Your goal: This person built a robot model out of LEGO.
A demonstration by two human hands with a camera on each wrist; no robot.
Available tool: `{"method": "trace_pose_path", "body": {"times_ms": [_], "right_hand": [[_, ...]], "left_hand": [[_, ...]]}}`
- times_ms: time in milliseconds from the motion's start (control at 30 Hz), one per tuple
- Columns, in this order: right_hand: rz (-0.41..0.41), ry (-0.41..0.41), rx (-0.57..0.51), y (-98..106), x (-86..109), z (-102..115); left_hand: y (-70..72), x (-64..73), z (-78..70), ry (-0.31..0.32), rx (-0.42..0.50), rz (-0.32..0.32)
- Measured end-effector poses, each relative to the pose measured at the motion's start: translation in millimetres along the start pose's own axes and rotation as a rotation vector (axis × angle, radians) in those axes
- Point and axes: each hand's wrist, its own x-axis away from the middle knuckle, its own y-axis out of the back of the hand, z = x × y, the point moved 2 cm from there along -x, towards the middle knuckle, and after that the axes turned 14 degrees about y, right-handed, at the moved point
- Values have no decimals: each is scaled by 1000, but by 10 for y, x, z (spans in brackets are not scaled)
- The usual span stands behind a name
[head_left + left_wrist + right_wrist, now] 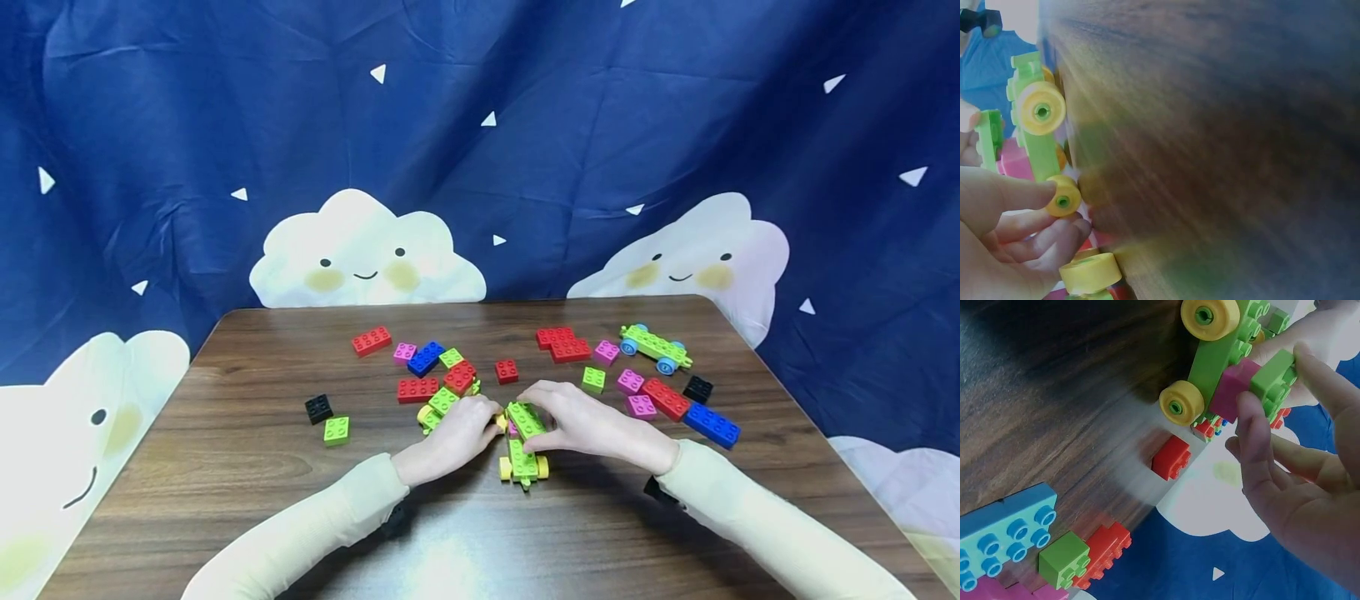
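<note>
Clearly, the right grip brackets a green brick.

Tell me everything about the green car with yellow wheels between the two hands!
This plastic-looking car has a studded green base with a hitch at its near end and four yellow wheels. On top is a pink brick with a green brick above; whether they're fully pushed on is unclear. It appears upright on the table. The left hand's grip is on a far wheel, the right hand's grip on the green brick.
</note>
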Motion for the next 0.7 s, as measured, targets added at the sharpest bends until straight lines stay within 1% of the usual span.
{"method": "trace_pose_path", "body": {"times_ms": [100,333,533,700], "right_hand": [[-15,20,3,-5,-6,-8],[31,48,4,30,24,6],[69,0,-30,71,26,21],[60,-34,-22,78,14,13]], "left_hand": [[-13,5,5,0,-2,3],[-1,1,2,9,-7,16],[10,-4,5,18,-10,23],[8,0,4,17,0,20]]}}
